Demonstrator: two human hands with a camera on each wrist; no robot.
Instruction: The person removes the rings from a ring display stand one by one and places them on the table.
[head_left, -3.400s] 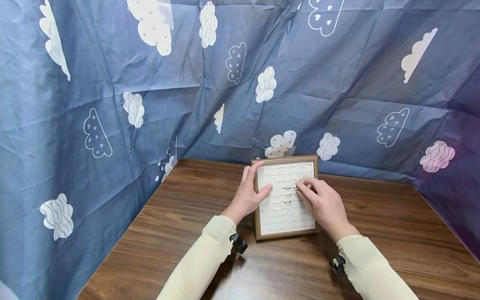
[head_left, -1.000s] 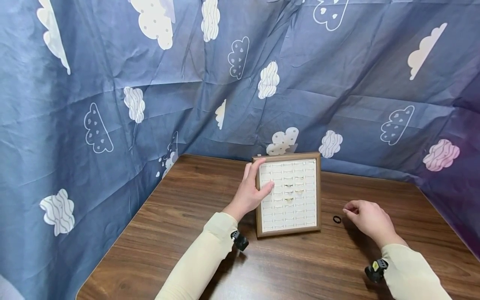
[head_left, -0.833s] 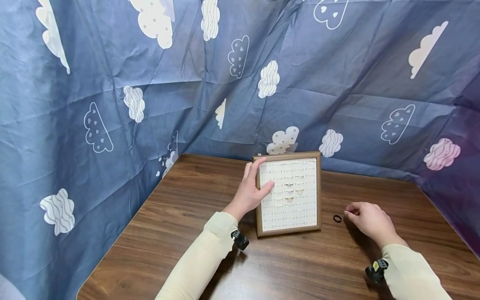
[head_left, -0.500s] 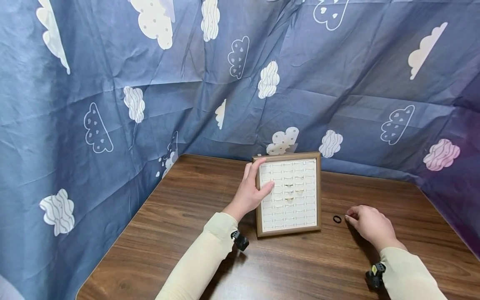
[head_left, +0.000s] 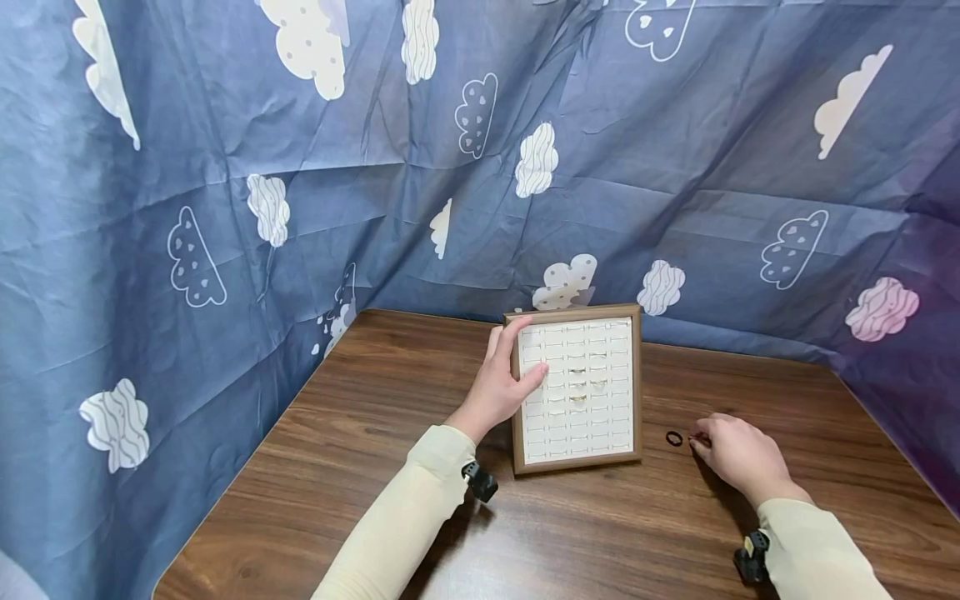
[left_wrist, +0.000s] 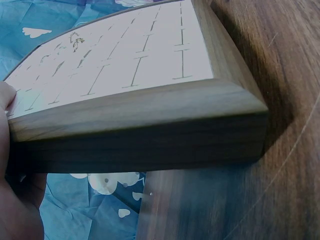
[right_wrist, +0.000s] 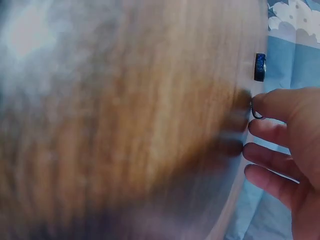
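Observation:
My left hand (head_left: 497,385) grips the left edge of a wood-framed ring display board (head_left: 577,469), its thumb over the white slotted face. The board leans back, propped on the table. Several rings sit in its slots, among them a gold ring (head_left: 577,398) and another gold ring (head_left: 598,382). To the right of the board, my right hand (head_left: 742,454) is down at the tabletop. In the right wrist view, its thumb and forefinger pinch a thin ring (right_wrist: 256,117). A dark band ring (head_left: 674,438) lies just left of those fingertips, its blue surface showing in the right wrist view.
The brown wood-grain table (head_left: 360,433) runs back to a blue cloud-print curtain (head_left: 360,167), which hangs behind it and along its left side. A black wrist camera (head_left: 480,482) sits on the left cuff, another wrist camera (head_left: 752,557) on the right.
My right hand has left the board for the table at right, uncovering the gold ring on the right and the dark ring. Lately it has lowered slightly. My left hand keeps its grip.

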